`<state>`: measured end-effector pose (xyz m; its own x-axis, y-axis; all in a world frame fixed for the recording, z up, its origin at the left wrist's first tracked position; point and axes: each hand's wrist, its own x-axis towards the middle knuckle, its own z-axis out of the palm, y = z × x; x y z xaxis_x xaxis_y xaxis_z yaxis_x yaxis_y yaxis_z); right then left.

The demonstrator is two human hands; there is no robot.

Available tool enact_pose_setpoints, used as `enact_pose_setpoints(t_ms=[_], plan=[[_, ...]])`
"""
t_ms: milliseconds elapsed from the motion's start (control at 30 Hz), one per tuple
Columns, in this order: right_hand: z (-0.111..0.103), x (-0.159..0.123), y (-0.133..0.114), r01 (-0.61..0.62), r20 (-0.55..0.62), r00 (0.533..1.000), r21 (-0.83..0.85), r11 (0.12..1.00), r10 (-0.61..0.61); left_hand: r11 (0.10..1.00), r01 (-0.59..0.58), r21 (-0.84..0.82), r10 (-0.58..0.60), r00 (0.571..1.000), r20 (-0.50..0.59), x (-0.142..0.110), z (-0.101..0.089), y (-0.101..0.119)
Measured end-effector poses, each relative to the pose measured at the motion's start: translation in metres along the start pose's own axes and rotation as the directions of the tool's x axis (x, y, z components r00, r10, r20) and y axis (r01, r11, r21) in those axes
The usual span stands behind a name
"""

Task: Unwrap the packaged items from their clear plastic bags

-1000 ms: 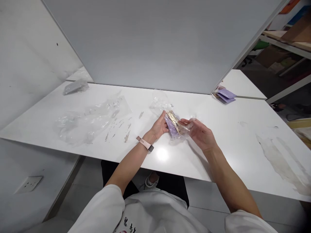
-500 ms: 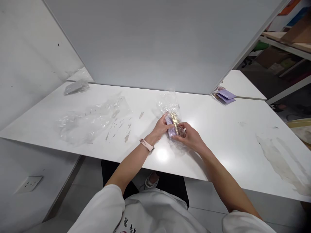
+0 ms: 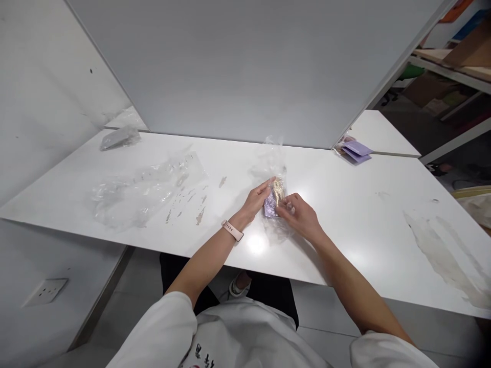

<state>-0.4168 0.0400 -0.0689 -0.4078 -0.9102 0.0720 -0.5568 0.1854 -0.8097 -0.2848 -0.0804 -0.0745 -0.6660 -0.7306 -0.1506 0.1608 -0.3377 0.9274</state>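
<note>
Where the left hand [image 3: 255,203] rests: along the purple-and-gold packet [image 3: 272,201]; whether gripping, cannot tell
Right hand [image 3: 302,217]: fingertips pinching the clear plastic wrap [image 3: 273,161]

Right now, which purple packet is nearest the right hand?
The purple-and-gold packet in clear plastic, between left hand and right hand; the folded purple packet lies untouched beside the grey partition.

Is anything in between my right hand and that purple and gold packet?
Only clear plastic wrapping: it appears to cover the purple and gold packet and bunches up by the right hand. No other object is visible between them; the left hand is at the packet's opposite side.
</note>
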Motion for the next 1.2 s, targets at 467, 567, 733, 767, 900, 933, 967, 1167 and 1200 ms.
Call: enact_pose_setpoints(t_ms=[467, 567, 733, 767, 900, 933, 967, 1167, 1200], plan=[[-0.004, 0.003, -0.003, -0.277, 0.115, 0.961, 0.465, 0.841, 0.253, 0.928, -0.077, 0.364, 0.076, 0.997, 0.019, 0.003, -0.001, -0.020], [0.000, 0.002, 0.003, -0.168, 0.148, 0.980, 0.277, 0.946, 0.131, 0.851, -0.084, 0.518, 0.089, 0.996, 0.014, -0.003, 0.003, -0.017], [-0.003, 0.006, 0.011, -0.211, 0.166, 0.974, 0.421, 0.882, 0.154, 0.804, -0.142, 0.577, 0.136, 0.989, 0.054, -0.006, 0.004, -0.012], [-0.004, 0.007, 0.010, -0.229, 0.123, 0.973, 0.480, 0.847, 0.194, 0.797, -0.155, 0.584, 0.157, 0.986, 0.048, -0.006, 0.003, -0.012], [-0.013, 0.013, 0.010, -0.195, 0.024, 0.959, 0.777, 0.599, 0.281, 0.806, -0.206, 0.555, 0.243, 0.970, 0.006, -0.002, -0.001, -0.010], [-0.015, 0.015, 0.012, -0.187, 0.037, 0.959, 0.828, 0.529, 0.282, 0.814, -0.225, 0.535, 0.266, 0.964, -0.001, -0.001, -0.002, -0.009], [-0.018, 0.017, 0.013, -0.191, 0.060, 0.959, 0.859, 0.475, 0.278, 0.823, -0.241, 0.515, 0.285, 0.959, -0.007, -0.001, -0.002, -0.007], [-0.016, 0.017, 0.014, -0.218, 0.140, 0.969, 0.869, 0.444, 0.203, 0.927, -0.148, 0.345, 0.154, 0.988, 0.012, -0.006, 0.007, 0.004], [-0.015, 0.015, 0.012, -0.217, 0.146, 0.972, 0.856, 0.470, 0.182, 0.954, -0.119, 0.274, 0.100, 0.991, 0.084, -0.008, 0.009, 0.007]])
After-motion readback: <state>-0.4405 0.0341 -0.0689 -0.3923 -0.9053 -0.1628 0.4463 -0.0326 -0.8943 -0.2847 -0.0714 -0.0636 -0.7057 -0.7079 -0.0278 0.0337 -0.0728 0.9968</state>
